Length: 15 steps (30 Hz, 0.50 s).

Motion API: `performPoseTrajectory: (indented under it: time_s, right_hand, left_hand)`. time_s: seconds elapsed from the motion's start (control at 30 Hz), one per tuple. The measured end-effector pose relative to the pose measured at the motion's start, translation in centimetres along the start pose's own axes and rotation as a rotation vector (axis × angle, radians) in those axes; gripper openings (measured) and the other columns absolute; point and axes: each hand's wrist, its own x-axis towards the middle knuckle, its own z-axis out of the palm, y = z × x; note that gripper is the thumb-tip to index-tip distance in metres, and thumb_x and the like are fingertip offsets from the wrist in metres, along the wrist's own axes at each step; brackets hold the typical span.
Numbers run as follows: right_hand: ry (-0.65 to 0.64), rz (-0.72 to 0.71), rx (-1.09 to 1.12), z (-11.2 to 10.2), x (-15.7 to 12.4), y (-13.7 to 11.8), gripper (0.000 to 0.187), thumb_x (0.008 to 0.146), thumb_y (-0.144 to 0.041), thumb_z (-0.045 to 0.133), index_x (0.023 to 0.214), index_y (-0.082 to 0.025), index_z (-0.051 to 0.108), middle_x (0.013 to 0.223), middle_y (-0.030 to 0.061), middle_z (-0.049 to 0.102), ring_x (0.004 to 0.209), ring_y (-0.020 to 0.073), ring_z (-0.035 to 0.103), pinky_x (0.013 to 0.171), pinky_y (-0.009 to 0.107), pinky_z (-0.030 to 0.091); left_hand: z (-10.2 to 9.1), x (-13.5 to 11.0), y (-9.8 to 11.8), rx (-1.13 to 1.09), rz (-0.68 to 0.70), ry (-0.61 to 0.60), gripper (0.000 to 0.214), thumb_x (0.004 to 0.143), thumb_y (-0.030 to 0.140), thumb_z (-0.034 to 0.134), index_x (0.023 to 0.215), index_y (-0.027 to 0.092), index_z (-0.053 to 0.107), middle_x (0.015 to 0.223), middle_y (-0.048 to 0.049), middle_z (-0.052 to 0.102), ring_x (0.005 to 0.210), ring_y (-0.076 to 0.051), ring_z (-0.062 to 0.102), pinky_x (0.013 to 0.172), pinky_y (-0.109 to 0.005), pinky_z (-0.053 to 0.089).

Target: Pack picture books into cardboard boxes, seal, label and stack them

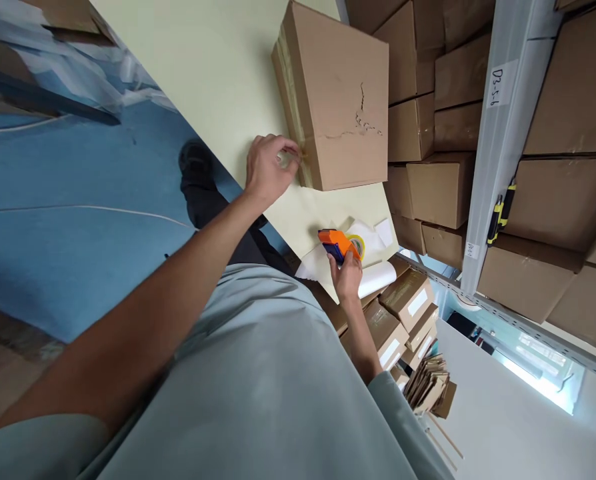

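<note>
A cardboard box rests on the pale table, with clear packing tape running along the seam of its left side. At that side's lower corner, thumb and finger of my left hand are pinched together against the loose-looking end of the tape. The fingertips partly hide this end. My right hand grips an orange and blue tape dispenser near the table's lower edge, apart from the box. A yellow-edged tape roll sits in the dispenser.
White paper and a white roll lie by the dispenser. Shelves of cardboard boxes stand on the right, with two yellow-black cutters on the upright. Stacked boxes and flattened cardboard are below the table's corner.
</note>
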Motion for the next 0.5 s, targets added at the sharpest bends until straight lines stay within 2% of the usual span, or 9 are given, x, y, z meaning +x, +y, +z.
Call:
performPoseTrajectory:
  time_s: [0.1, 0.17, 0.23, 0.33, 0.43, 0.5]
  right_hand:
    - [-0.065, 0.016, -0.037, -0.3, -0.2, -1.0, 0.054, 0.115, -0.052, 0.056, 0.138, -0.004, 0.063, 0.11, 0.0253, 0.078, 0.107, 0.0346, 0.077, 0.098, 0.045, 0.063]
    - [-0.097, 0.026, -0.045, -0.6, -0.3, -1.5, 0.056, 0.115, -0.051, 0.055, 0.141, -0.002, 0.062, 0.115, 0.0282, 0.078, 0.11, 0.0356, 0.077, 0.099, 0.046, 0.063]
    - [-0.108, 0.031, -0.043, -0.8, -0.5, -1.8, 0.055, 0.115, -0.048, 0.056, 0.143, -0.001, 0.061, 0.119, 0.0299, 0.077, 0.113, 0.0367, 0.077, 0.099, 0.047, 0.063]
    - [-0.1, 0.036, -0.031, -0.8, -0.9, -1.9, 0.048, 0.114, -0.046, 0.058, 0.137, -0.004, 0.065, 0.119, 0.0286, 0.078, 0.114, 0.0373, 0.077, 0.098, 0.049, 0.063]
    - [-0.08, 0.06, 0.021, -0.7, -1.2, -1.8, 0.044, 0.114, -0.047, 0.058, 0.129, -0.006, 0.068, 0.113, 0.0255, 0.079, 0.109, 0.0362, 0.078, 0.098, 0.048, 0.064]
    - [-0.073, 0.069, 0.05, -0.7, -1.4, -1.8, 0.045, 0.114, -0.047, 0.059, 0.128, -0.006, 0.068, 0.109, 0.0242, 0.079, 0.105, 0.0354, 0.078, 0.096, 0.047, 0.064]
  left_hand:
    - [1.1, -0.5, 0.4, -0.055, -0.033, 0.049, 0.034, 0.092, 0.031, 0.071, 0.125, 0.026, 0.073, 0.125, -0.0088, 0.071, 0.121, -0.026, 0.067, 0.109, -0.043, 0.058]
    - [1.8, -0.7, 0.4, -0.142, -0.103, 0.075, 0.058, 0.093, 0.04, 0.072, 0.149, 0.027, 0.062, 0.144, -0.0112, 0.064, 0.122, -0.027, 0.07, 0.111, -0.045, 0.059]
    - [2.2, -0.9, 0.4, -0.202, -0.188, 0.137, 0.075, 0.095, 0.048, 0.071, 0.164, 0.03, 0.048, 0.161, -0.013, 0.051, 0.132, -0.03, 0.067, 0.115, -0.046, 0.058]
    - [2.8, -1.9, 0.9, -0.208, -0.279, 0.234, 0.073, 0.102, 0.058, 0.061, 0.167, 0.029, 0.042, 0.172, -0.0152, 0.042, 0.153, -0.032, 0.055, 0.125, -0.046, 0.049]
    - [4.3, -3.4, 2.4, -0.191, -0.354, 0.162, 0.082, 0.105, 0.07, 0.053, 0.17, 0.024, 0.037, 0.177, -0.0197, 0.041, 0.166, -0.033, 0.041, 0.135, -0.05, 0.037]
    - [5.9, -4.1, 3.9, -0.143, -0.388, 0.081, 0.1, 0.098, 0.078, 0.062, 0.172, 0.018, 0.033, 0.178, -0.0239, 0.038, 0.17, -0.036, 0.032, 0.138, -0.051, 0.031]
